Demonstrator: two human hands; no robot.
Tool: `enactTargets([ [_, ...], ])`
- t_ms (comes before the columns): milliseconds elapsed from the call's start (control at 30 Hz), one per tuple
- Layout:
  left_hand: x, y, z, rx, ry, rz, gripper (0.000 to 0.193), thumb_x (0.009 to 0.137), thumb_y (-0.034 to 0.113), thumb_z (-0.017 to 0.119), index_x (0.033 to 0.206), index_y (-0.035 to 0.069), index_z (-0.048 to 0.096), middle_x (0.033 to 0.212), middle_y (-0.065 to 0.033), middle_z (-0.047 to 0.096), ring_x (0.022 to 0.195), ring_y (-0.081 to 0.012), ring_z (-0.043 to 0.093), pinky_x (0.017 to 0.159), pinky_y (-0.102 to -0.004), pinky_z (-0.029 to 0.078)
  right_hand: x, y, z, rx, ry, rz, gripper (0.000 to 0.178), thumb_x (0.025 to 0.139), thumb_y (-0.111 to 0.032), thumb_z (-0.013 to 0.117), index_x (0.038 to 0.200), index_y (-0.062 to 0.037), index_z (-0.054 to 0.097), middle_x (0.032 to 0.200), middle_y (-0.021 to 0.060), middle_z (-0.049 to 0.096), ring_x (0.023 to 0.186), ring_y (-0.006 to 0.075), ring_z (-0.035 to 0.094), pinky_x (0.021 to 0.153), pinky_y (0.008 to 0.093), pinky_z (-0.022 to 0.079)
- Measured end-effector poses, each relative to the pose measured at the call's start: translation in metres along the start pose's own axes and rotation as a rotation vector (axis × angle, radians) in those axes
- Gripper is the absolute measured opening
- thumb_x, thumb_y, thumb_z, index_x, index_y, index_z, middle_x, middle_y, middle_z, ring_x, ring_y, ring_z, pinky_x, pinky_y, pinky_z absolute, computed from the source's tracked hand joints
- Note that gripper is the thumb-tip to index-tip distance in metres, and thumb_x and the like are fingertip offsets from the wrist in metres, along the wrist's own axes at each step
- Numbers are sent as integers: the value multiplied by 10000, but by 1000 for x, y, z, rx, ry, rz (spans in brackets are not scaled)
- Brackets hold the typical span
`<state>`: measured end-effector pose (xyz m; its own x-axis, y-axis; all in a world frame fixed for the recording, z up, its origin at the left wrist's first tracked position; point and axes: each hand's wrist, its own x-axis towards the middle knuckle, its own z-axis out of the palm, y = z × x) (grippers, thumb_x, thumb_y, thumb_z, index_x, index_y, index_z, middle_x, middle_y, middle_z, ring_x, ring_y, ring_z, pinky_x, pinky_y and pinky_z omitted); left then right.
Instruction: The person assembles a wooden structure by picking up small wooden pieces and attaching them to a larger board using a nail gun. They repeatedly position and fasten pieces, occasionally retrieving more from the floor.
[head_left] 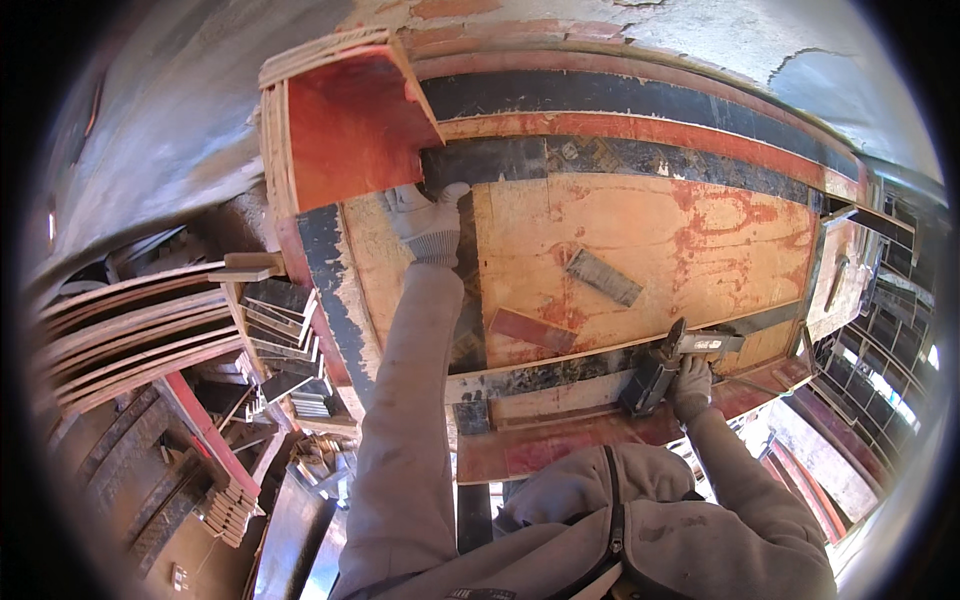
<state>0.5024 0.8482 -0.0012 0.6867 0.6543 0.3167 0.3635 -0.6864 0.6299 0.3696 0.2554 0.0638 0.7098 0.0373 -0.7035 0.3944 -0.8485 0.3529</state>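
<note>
My left hand (428, 222), in a grey knit glove, presses flat on the far edge of a worn yellowish plywood panel (660, 240), just below a red box-shaped plywood piece (345, 125). My right hand (692, 388), also gloved, grips a dark power tool (660, 370) with a grey metal top. The tool's nose rests on the panel's near edge, over a black strip (540, 378). Two small loose offcuts, one grey (603, 277) and one red (533, 330), lie on the panel.
Black and red plywood strips (640, 105) line the panel's far side, beneath a rough plastered wall. Stacks of long boards (130, 330) and small cut pieces (285, 330) sit at the left. Metal scaffold frames (880, 350) show at the right.
</note>
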Motion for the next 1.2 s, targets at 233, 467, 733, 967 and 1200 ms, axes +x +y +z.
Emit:
enactTargets([
  [233,-1,-2,1,-15,10,-8,944,665,308,932,1469,65,501,1521,-213,505,1430,-450,412,1211,-541,319,-13,5,-99,491,-272,-142,936,861,-256,765,1580,-11,218,1248,245,685,1100,388,689,942,467,546],
  [467,1,-3,1,-11,54,72,854,709,322,921,1420,40,542,1431,-225,564,1338,-479,478,1118,-540,404,17,1,-235,1252,-456,-467,346,965,-286,704,1192,-36,629,992,103,694,817,204,678,775,357,551],
  [733,-4,-6,5,22,37,-24,878,718,373,904,1448,64,526,1499,-214,527,1373,-486,458,1135,-557,395,72,-176,-370,1778,-501,-417,312,974,-261,688,730,-78,624,606,20,561,553,124,548,547,292,471],
  [967,-10,-13,10,46,37,-21,856,734,379,891,1447,79,526,1456,-231,559,1278,-505,530,1047,-554,462,95,-230,-409,1756,-438,-391,288,926,-134,643,670,-88,521,578,48,535,504,162,543,524,317,487],
  [1200,-11,-13,6,65,33,-4,814,773,322,861,1465,93,498,1399,-240,594,1214,-504,574,1002,-541,490,102,-244,-415,1692,-457,-359,252,915,-147,654,695,-62,567,584,50,539,489,171,557,517,329,516],
])
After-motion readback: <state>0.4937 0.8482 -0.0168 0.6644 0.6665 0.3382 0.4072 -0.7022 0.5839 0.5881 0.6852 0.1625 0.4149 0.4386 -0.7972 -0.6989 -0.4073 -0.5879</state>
